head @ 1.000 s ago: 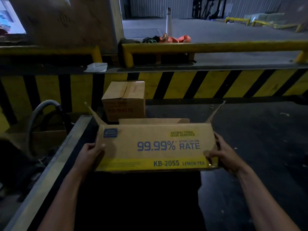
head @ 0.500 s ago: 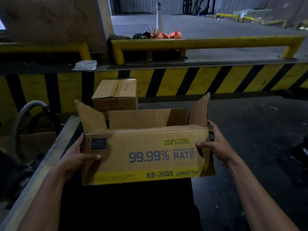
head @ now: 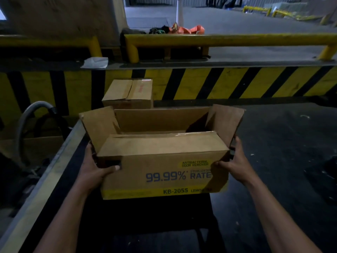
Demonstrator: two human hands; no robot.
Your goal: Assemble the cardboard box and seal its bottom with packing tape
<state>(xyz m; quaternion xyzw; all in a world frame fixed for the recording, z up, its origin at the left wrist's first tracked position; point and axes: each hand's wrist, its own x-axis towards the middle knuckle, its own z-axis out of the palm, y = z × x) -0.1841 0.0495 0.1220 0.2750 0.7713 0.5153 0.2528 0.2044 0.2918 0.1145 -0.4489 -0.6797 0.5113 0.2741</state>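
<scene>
The left hand gripped the left end of the cardboard box. Its thumb lay on the printed front and its fingers curled round the side, out of sight. The right hand gripped the right end the same way, with its thumb on the front and its fingers bent round the corner.

The job looked only partly done. The box was already opened out into its shape. The near long flap was folded flat over the open top of the box. The left short flap and the right short flap stood up at the two ends. The far long flap also stood up at the back of the box. These three probably needed folding in next. I could see no tape roll, and no tape joined the flaps, so the sealing was all left to do.

The box sat between the two hands, touching both, with its printed side facing the person. It was over a dark surface, but I could not tell if it rested there or was held just above.

Behind the box stood a second box, closed. Farther behind the box ran a yellow and black striped wall. Well to the left of the box curved a grey hose.
</scene>
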